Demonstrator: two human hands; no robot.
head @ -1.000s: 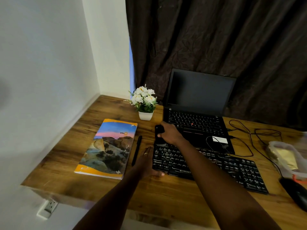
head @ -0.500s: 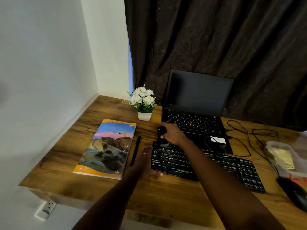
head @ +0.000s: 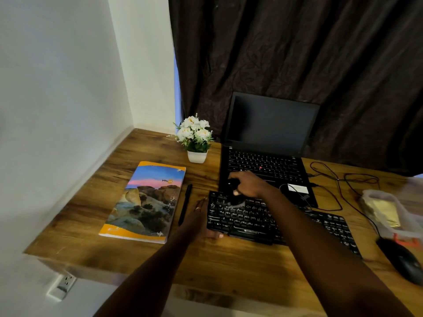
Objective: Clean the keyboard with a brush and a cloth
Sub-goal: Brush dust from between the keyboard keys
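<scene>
Black keyboard (head: 274,225) with white legends lies under brush (head: 234,193).

On the desk (head: 142,266), a keyboard (head: 251,221) lies before an open laptop (head: 265,143); a pen (head: 185,203) and book (head: 146,202) lie left of it, a potted plant (head: 195,138) behind them, a mouse (head: 399,259) at far right.

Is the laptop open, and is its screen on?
Open: the laptop has its lid raised and keys exposed. The screen is uniformly dark, apparently off.
</scene>
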